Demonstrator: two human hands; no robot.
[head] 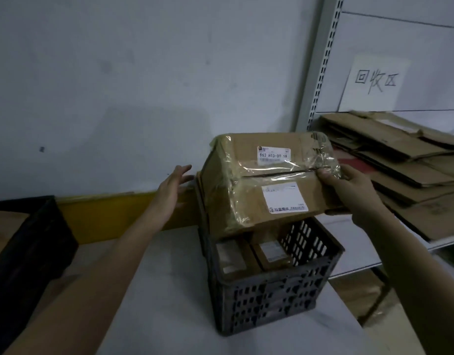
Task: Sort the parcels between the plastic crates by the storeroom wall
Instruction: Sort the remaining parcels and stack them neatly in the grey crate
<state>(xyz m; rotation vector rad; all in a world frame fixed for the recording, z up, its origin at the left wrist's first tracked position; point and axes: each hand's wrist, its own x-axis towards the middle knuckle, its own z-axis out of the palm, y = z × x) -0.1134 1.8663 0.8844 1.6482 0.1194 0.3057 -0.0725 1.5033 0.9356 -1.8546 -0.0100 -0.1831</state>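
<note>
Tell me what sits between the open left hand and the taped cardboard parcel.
Head view: nothing. Only wall and yellow baseboard show between the left hand and the parcel, which the right hand holds.

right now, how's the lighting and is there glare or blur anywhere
Head view: dim and bluish overall; the tape on the parcel throws bright glare across its top; the cardboard stack at the right edge is smeared by blur; the shelf post bows from wide-angle distortion; the crate inside is in deep shadow; a soft shadow falls on the wall.
</note>
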